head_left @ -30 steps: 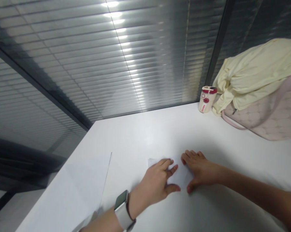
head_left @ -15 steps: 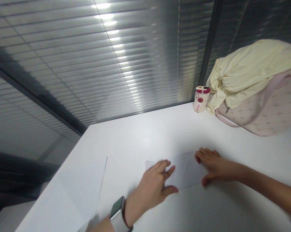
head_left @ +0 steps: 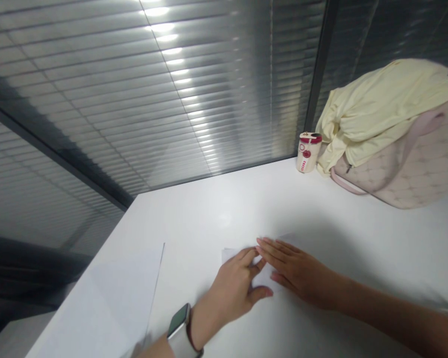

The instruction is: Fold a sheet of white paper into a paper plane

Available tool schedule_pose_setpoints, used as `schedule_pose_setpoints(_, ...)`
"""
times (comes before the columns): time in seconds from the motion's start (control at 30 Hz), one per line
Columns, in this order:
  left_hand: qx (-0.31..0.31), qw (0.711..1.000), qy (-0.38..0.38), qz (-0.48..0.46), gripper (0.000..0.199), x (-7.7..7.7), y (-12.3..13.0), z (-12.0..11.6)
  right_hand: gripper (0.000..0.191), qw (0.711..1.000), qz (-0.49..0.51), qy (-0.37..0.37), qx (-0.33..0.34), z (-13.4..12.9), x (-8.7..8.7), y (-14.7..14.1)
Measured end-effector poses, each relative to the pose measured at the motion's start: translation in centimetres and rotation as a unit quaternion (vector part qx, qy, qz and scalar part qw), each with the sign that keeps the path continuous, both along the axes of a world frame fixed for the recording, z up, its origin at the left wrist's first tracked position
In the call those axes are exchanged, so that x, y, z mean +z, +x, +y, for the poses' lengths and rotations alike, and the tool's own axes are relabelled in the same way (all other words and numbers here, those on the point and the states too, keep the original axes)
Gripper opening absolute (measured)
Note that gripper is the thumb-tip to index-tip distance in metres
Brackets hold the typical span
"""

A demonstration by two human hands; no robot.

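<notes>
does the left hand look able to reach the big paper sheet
Probably yes: the left hand sits close to the big paper sheet, with only white table between them. It rests on the folded paper, so it must lift first.

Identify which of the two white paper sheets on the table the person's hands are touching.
It is the smaller sheet, beneath the left hand and the right hand. The larger sheet lies apart, further left, with neither hand on it.

White table (head_left: 224,209) w/ papers (head_left: 227,256), bottle (head_left: 309,152), bag (head_left: 406,174)
</notes>
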State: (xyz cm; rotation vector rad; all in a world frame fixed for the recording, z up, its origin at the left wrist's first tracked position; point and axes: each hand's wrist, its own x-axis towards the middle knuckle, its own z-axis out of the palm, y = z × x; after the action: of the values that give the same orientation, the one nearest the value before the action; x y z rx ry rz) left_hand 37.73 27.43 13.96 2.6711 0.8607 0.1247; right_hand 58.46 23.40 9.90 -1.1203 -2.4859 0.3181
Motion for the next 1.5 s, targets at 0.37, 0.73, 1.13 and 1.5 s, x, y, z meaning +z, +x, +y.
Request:
schedule_pose_setpoints(0.37, -0.012, 0.998, -0.063, -0.010, 0.066, -0.2, -0.7, 0.8, 0.056, 0.999, -0.039, 0.012, -0.024, 0.1, -2.3, -0.2)
schedule_pose_setpoints(0.73, -0.058, 0.992, -0.101, 0.053, 0.084, -0.9, -2.5, 2.3, 0.055, 0.999, -0.045, 0.007, -0.017, 0.3, -2.3, -0.2)
schedule_pose_setpoints(1.13, 0.029, 0.989, -0.097, 0.110, 0.093, -0.1, -7.2, 1.9, 0.061, 0.999, -0.027, -0.016, -0.023, 0.0, -2.3, -0.1)
schedule_pose_setpoints(1.5, 0.009, 0.999, -0.005, 0.045, 0.076, 0.2, -3.5, -4.2, 0.061, 0.999, -0.032, 0.002, -0.030, -0.2, -2.6, -0.3)
